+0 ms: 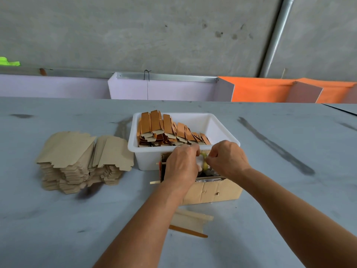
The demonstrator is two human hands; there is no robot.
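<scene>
The yellowish tape roll [204,161] stands edge-on between both sets of fingertips, its axis running hand to hand; left hand [180,165] curls round it, right hand [227,160] pinches its rim, both equally near, above the cardboard box [212,190]

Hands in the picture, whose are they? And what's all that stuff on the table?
They belong to a person wearing a camera on the head, so you look down as they do. The left hand and right hand both pinch a small yellowish roll, maybe tape, over a cardboard box. Behind it a white tub holds orange folded cards. A stack of flat brown cards lies on the grey table to the left.
</scene>
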